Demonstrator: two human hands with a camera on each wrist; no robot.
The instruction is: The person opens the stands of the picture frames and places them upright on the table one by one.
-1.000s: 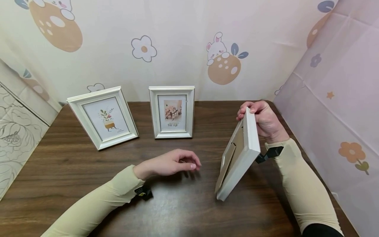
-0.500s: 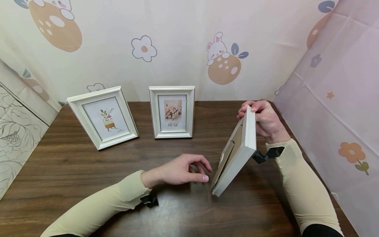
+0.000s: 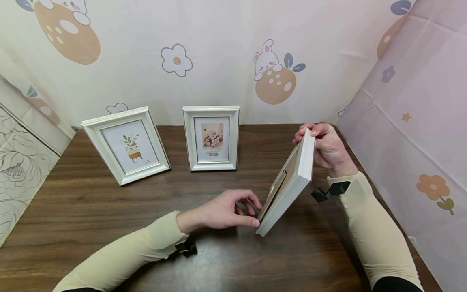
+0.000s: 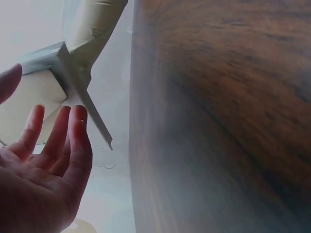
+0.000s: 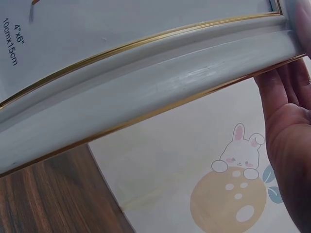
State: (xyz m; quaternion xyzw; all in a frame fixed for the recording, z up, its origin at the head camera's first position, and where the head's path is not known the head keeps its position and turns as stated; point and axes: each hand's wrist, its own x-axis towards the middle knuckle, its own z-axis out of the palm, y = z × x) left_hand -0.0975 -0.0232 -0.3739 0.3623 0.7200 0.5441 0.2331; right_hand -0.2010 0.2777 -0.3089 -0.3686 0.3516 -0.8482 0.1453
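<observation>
My right hand [image 3: 331, 151] pinches the upper far corner of a white picture frame [image 3: 290, 194], which tilts above the table with its brown backing towards the left. In the right wrist view the picture frame [image 5: 160, 73] shows its gold-lined front. At its lower end is my left hand [image 3: 228, 210], thumb stretched out and fingers loosely bent beside the back stand [image 3: 274, 194]. The left wrist view has the left hand [image 4: 48, 165] with fingers apart in front of the backing; whether the fingertips touch it I cannot tell.
Two more white picture frames stand at the back of the brown wooden table [image 3: 91, 215]: one with a potted-plant picture [image 3: 158, 148] at the left, one with a pink-flower picture [image 3: 213, 166] in the middle. Patterned cloth [image 3: 219, 48] hangs behind and on the right.
My left hand has moved right, up to the frame's lower end. The held frame's lower end has swung left and slightly up, while the right hand has stayed nearly in place.
</observation>
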